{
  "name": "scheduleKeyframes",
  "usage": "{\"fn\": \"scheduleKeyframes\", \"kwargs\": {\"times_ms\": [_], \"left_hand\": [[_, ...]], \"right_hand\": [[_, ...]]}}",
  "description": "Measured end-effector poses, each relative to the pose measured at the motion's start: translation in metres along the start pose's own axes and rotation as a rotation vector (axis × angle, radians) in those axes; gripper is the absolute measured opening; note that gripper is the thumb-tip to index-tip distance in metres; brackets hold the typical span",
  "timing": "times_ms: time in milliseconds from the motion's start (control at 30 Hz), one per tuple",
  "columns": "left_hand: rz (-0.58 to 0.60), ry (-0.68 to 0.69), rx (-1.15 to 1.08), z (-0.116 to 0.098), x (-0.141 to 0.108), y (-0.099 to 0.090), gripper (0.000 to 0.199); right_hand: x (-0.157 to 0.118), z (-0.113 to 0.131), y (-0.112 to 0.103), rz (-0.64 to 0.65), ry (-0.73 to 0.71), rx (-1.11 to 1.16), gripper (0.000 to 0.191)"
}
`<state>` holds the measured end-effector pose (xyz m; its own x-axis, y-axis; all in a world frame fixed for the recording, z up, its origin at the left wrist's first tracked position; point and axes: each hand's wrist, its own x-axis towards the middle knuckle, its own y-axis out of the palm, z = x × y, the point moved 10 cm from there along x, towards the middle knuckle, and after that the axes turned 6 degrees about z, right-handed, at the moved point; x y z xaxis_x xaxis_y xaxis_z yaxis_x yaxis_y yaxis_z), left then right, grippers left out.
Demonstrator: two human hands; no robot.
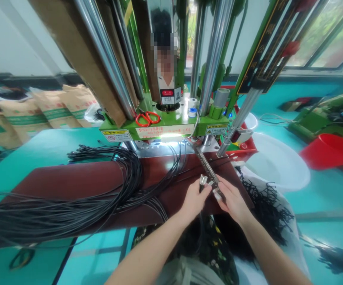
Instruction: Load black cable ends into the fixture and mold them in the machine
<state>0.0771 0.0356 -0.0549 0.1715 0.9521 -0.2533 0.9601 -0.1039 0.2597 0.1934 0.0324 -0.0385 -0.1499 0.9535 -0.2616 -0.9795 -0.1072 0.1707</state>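
Note:
My left hand (pixel 195 198) is closed around several cable ends with silvery metal plugs (pixel 202 180), which stick up between thumb and fingers. Beside it, my right hand (pixel 232 199) grips the near end of a long, narrow metal bar (pixel 207 166) with small notches along it. The bar points away from me, its far end reaching the metal bed of a green press (pixel 165 130). Another pale plug shows by my right fingers; which hand holds it I cannot tell. Left of my hands, a thick bundle of black cables (pixel 100 202) lies across the brown-red tabletop (pixel 76 178).
Orange-handled scissors (pixel 148 118) lie on the press's green plate, between upright steel columns. To the right are a white bag of black branching plastic pieces (pixel 266 209), a large white basin (pixel 292 166) and a red bucket (pixel 331 152). Paper sacks (pixel 25 113) stand at the back left.

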Motion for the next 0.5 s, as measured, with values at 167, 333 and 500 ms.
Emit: {"fn": "scheduleKeyframes", "kwargs": {"times_ms": [167, 333, 500], "left_hand": [[0.106, 0.055, 0.113, -0.005, 0.004, 0.006, 0.032], [0.102, 0.062, 0.126, -0.004, 0.001, 0.000, 0.030], [0.061, 0.056, 0.091, -0.004, -0.004, -0.002, 0.031]], "right_hand": [[0.003, -0.001, 0.002, 0.069, 0.005, -0.019, 0.050], [0.000, -0.002, 0.007, 0.132, 0.033, -0.191, 0.052], [-0.003, 0.001, 0.010, 0.139, -0.004, -0.239, 0.045]]}}
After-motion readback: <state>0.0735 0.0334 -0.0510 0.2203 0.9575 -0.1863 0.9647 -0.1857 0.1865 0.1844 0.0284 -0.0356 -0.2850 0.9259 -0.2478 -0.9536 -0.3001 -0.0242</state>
